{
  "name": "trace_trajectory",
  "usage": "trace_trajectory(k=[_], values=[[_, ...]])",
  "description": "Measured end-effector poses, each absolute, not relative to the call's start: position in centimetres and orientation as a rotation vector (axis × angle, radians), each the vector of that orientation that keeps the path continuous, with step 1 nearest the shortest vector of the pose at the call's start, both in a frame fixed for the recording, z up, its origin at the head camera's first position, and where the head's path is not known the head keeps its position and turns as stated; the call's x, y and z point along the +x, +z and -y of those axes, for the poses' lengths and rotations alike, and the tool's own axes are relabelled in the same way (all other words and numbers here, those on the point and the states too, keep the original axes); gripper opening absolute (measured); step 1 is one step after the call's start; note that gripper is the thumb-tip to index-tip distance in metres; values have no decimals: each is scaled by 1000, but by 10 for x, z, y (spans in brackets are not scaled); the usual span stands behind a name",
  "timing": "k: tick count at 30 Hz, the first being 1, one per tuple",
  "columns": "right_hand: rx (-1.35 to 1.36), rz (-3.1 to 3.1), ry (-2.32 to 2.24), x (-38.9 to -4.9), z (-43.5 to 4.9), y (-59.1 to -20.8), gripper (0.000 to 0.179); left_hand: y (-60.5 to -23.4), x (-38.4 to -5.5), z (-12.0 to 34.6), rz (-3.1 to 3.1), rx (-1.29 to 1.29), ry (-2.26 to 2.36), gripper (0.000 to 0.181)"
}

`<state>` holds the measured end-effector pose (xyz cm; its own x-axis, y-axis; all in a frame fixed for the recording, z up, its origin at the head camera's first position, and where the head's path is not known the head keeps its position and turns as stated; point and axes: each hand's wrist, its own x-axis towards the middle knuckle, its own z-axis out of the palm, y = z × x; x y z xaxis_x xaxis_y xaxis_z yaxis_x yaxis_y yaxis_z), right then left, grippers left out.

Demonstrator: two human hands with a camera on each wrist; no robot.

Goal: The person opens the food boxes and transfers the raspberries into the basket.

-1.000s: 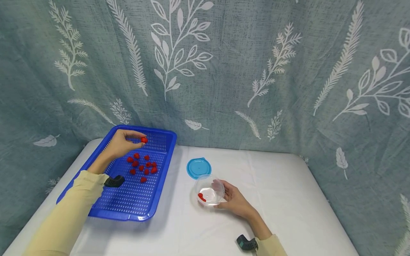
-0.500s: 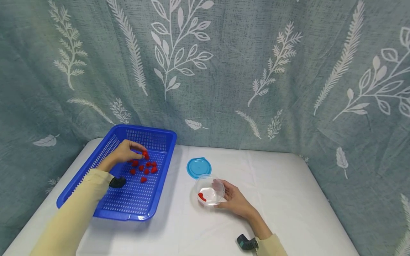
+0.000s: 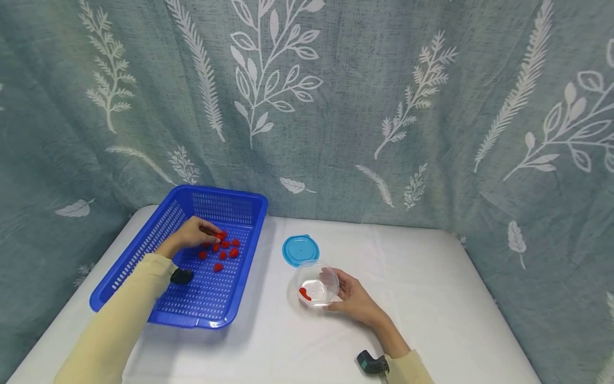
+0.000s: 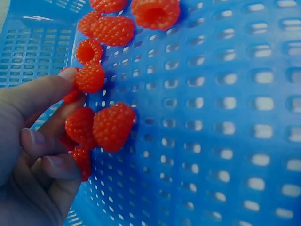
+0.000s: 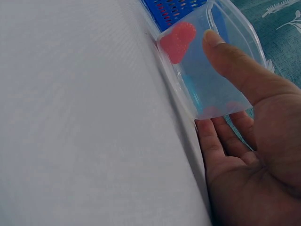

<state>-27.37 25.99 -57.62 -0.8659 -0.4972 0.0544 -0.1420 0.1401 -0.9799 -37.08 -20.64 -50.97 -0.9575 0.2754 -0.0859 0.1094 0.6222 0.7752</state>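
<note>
In the head view my left hand [image 3: 193, 233] reaches down into the blue plastic basket [image 3: 223, 201], among several red raspberries [image 3: 234, 253]. Up close in the left wrist view, its fingertips pinch a raspberry [image 4: 73, 96] that they partly hide, while other raspberries [image 4: 114, 126] lie right beside the fingers. My right hand [image 3: 356, 298] holds a clear plastic tub [image 3: 320, 289] on the white cloth, thumb on one side and fingers on the other. Inside the tub, red raspberries [image 5: 178, 42] lie against one side; the right wrist view shows two touching.
Just behind the tub lies a round blue lid [image 3: 300, 250] on the white-covered table [image 3: 422, 277]. A green leaf-patterned curtain [image 3: 336, 133] hangs along the table's back and sides. A dark device is strapped at each wrist.
My left hand has lowered a raspberry from above the basket's middle down to the other raspberries. The right hand and the tub have stayed in place; the view has shifted slightly.
</note>
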Motion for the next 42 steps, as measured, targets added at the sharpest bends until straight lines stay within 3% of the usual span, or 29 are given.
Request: trace_trajectory(k=[10,18,23,30,42], values=[[-618,-2124,-1797,-272,-259,-574,90,-507,-370,204,-2679,380,1192,33],[-634,-2118,-1799,-273,-259,-574,90,-467,-359,201,-2731,482,1293,50],[-636,-2116,-1799,-273,-259,-575,90,-437,-328,182,-2769,585,1508,42],[-645,-2118,-1805,-272,-260,-574,90,-412,-260,138,-2594,750,1758,37],[-648,-2124,-1803,-272,-258,-574,89,-434,-198,72,-2460,763,1632,42]])
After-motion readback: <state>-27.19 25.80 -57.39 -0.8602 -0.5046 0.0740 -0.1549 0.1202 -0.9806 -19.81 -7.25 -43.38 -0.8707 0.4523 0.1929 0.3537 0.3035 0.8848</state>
